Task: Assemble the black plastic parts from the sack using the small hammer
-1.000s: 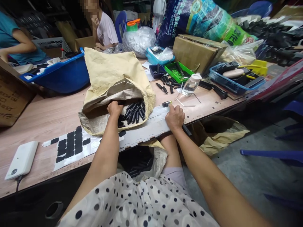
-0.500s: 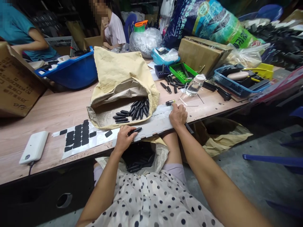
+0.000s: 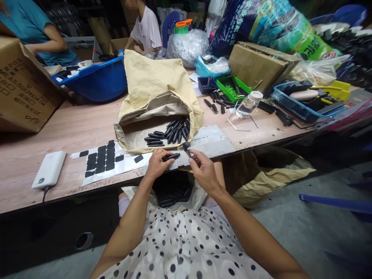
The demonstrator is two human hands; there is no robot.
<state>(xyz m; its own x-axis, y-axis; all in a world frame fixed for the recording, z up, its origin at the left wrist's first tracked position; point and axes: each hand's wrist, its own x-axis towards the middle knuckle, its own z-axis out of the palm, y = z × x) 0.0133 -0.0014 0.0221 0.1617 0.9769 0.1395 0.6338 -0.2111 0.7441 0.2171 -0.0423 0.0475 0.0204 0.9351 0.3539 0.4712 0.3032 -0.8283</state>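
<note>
My left hand [image 3: 158, 164] is closed on a black pen-shaped part [image 3: 173, 156], holding it down against a grey board [image 3: 216, 141] at the table's front edge. My right hand [image 3: 203, 170] grips a small hammer [image 3: 184, 146] by its handle; the dark head with a yellowish end hovers just above that part. Behind my hands lies an open yellow-tan sack [image 3: 157, 77], with several similar black parts [image 3: 178, 130] in its mouth. Below the table edge, between my legs, another sack [image 3: 200, 193] stands open with dark pieces inside.
A sheet of black stickers [image 3: 101, 159] and a white power bank [image 3: 49, 169] lie to the left. At the right stand a clear bottle [image 3: 249, 104], a green tray [image 3: 229, 83] and a blue basket [image 3: 305, 110]. A blue tub [image 3: 95, 83] and two people are farther back.
My right hand has brought the hammer leftward from the board's far right to above the part in my left hand. My left hand keeps its hold. The view has shifted slightly.
</note>
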